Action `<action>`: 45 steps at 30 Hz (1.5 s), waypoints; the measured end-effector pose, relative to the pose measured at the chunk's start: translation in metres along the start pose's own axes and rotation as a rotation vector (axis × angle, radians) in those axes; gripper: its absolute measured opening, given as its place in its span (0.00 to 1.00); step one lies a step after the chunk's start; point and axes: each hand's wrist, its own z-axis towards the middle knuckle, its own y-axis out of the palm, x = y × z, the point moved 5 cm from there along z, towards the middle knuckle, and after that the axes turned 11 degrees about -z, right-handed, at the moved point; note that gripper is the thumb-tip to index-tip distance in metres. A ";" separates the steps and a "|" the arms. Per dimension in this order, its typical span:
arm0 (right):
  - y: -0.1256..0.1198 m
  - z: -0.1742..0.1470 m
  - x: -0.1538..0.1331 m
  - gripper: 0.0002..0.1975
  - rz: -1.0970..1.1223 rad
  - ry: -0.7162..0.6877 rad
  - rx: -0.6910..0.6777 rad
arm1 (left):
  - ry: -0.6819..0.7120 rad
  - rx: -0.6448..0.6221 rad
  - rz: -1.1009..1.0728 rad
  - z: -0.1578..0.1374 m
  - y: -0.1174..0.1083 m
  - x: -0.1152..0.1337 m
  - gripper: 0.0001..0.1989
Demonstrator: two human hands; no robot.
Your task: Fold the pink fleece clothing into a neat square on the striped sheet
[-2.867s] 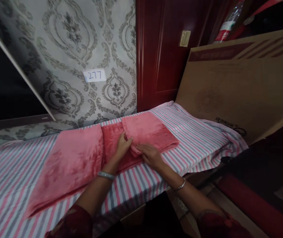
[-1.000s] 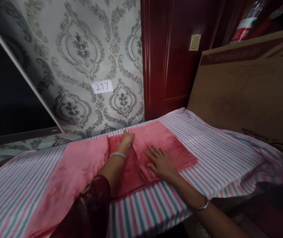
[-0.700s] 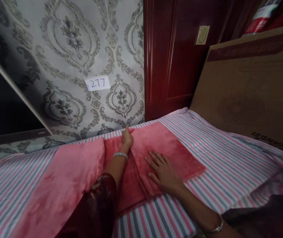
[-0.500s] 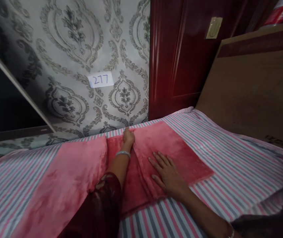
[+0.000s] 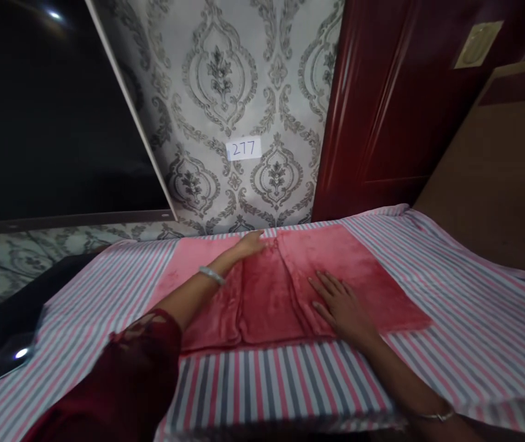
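A plush pink-red cloth (image 5: 269, 301) lies folded flat on a striped sheet, its two side panels meeting a darker strip in the middle. My left hand (image 5: 250, 244) rests at the far edge of that middle strip, fingers stretched toward the right, slightly blurred. A pale bracelet circles the left wrist, and the forearm hides part of the left panel. On the right panel my right hand (image 5: 342, 307) lies flat with fingers spread. Neither hand appears to hold anything.
The striped sheet (image 5: 465, 307) covers the surface around the cloth. Behind stand a patterned wall with a paper marked 277 (image 5: 244, 148) and a dark red door panel (image 5: 377, 110). A large dark screen (image 5: 50, 123) is at left, a cardboard box (image 5: 506, 172) at right.
The view has swung left. The left panel, which stretched toward the lower left, now lies shorter, its near edge in line with the rest. My left hand's fingers have straightened from a closed grip.
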 end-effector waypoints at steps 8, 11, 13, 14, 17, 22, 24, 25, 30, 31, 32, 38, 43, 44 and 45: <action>0.001 0.002 0.003 0.28 0.061 0.038 -0.010 | 0.276 -0.005 0.191 -0.204 -0.027 -0.023 0.30; -0.002 0.006 0.009 0.28 0.114 0.054 -0.036 | 0.329 -0.039 0.280 -0.250 -0.020 -0.036 0.37; -0.011 0.011 0.012 0.27 0.176 0.083 -0.033 | 0.325 -0.053 0.314 -0.261 -0.018 -0.045 0.38; -0.018 0.014 0.011 0.27 0.214 0.105 -0.005 | 0.314 -0.055 0.322 -0.263 -0.018 -0.049 0.37; -0.048 0.026 -0.003 0.25 0.357 0.152 0.160 | 0.277 -0.043 0.326 -0.258 -0.015 -0.058 0.34; -0.059 0.060 -0.059 0.22 0.767 0.197 0.107 | 0.245 -0.028 0.342 -0.250 -0.004 -0.063 0.31; -0.046 0.077 -0.080 0.22 0.978 0.285 -0.007 | 0.239 -0.026 0.363 -0.248 0.000 -0.063 0.30; -0.038 0.085 -0.089 0.22 1.089 0.356 -0.072 | 0.236 -0.027 0.370 -0.247 0.002 -0.063 0.29; -0.005 0.117 -0.122 0.26 1.383 0.671 -0.323 | 0.227 -0.006 0.397 -0.244 0.004 -0.062 0.29; -0.002 0.123 -0.126 0.26 1.386 0.682 -0.335 | 0.223 0.004 0.408 -0.243 0.004 -0.062 0.31; -0.001 0.129 -0.130 0.27 1.387 0.680 -0.340 | 0.218 0.013 0.421 -0.242 0.005 -0.062 0.32; 0.000 0.157 -0.152 0.26 1.395 0.671 -0.383 | 0.186 0.025 0.439 -0.234 0.003 -0.056 0.31; 0.005 0.175 -0.158 0.22 1.380 0.694 -0.427 | 0.203 0.006 0.281 -0.230 -0.008 -0.058 0.31; 0.007 0.177 -0.157 0.22 1.377 0.700 -0.433 | 0.206 0.006 0.252 -0.230 -0.009 -0.059 0.31; 0.009 0.179 -0.156 0.21 1.374 0.705 -0.435 | 0.205 0.008 0.229 -0.229 -0.009 -0.060 0.32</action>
